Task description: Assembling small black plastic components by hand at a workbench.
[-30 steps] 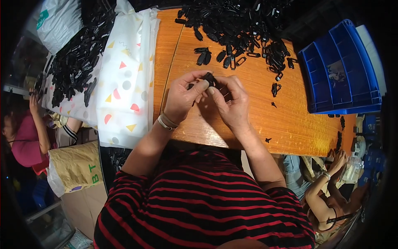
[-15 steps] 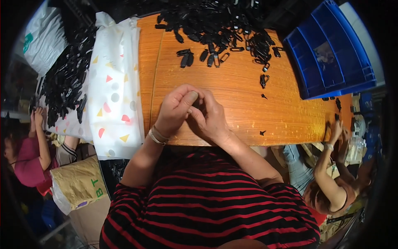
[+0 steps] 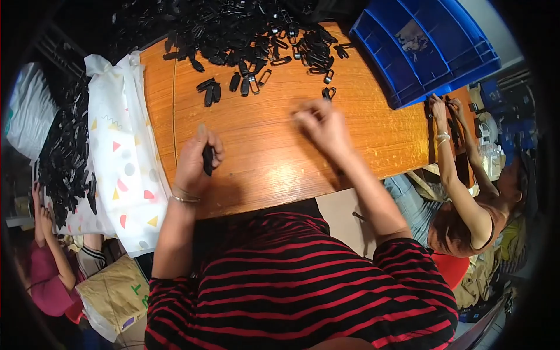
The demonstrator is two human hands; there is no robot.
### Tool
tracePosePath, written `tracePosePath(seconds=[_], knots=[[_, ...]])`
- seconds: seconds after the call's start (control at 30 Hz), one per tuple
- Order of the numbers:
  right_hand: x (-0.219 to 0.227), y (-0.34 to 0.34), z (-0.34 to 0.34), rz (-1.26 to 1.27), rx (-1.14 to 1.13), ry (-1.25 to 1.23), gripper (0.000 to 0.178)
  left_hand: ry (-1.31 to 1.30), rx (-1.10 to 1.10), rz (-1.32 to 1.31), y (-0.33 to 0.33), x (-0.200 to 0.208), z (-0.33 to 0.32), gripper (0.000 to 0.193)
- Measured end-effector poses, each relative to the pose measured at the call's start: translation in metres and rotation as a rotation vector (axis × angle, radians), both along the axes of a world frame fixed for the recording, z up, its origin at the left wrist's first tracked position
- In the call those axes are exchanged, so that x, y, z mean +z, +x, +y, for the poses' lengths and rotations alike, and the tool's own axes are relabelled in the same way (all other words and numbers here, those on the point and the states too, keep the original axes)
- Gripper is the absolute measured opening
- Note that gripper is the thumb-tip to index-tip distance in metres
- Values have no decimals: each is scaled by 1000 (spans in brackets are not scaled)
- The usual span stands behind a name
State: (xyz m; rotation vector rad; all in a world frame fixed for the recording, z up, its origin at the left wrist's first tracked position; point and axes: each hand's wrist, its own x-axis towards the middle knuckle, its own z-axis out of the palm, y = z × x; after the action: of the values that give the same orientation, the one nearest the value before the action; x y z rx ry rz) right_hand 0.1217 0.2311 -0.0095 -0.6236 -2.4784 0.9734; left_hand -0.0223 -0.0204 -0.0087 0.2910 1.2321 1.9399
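A black elongated plastic piece (image 3: 208, 158) lies in my left hand (image 3: 193, 160), between the thumb and curled fingers, above the near left part of the wooden table (image 3: 262, 134). To the right, my right hand (image 3: 324, 127) is over the table with its fingers bent. Motion smears its fingertips, so whether anything is between them cannot be made out. Just beyond it lies a small black frame-like piece (image 3: 329, 93). Several black oval pieces (image 3: 210, 92) rest on the table beyond my left hand.
A large heap of black parts (image 3: 227, 35) covers the table's far side. The blue compartment bin (image 3: 388, 76) stands at far right. White patterned sheeting (image 3: 119, 169) drapes the left edge, beside another black heap (image 3: 64, 157). Co-workers' hands (image 3: 438, 109) are at right and at left (image 3: 44, 219).
My hands were together and have moved apart, left hand leftward and right hand rightward and farther out. The black piece now shows in my left hand. The whole view has shifted.
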Motion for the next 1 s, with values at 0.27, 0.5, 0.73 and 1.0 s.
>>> tracePosePath(seconds=[0.27, 0.5, 0.73, 1.0], knots=[[5, -17, 65, -313, -147, 430, 32, -527, 152, 1008, -72, -7, 10, 11], [8, -40, 48, -238, -7, 215, 24, -717, 11, 1735, -95, -2, 27, 23], [6, -58, 15, 120, -50, -694, 19, -702, -8, 1784, -88, -3, 30, 12], [-27, -47, 21, -48, -62, -363, 18, -668, 42, 1732, -94, -3, 29, 24]])
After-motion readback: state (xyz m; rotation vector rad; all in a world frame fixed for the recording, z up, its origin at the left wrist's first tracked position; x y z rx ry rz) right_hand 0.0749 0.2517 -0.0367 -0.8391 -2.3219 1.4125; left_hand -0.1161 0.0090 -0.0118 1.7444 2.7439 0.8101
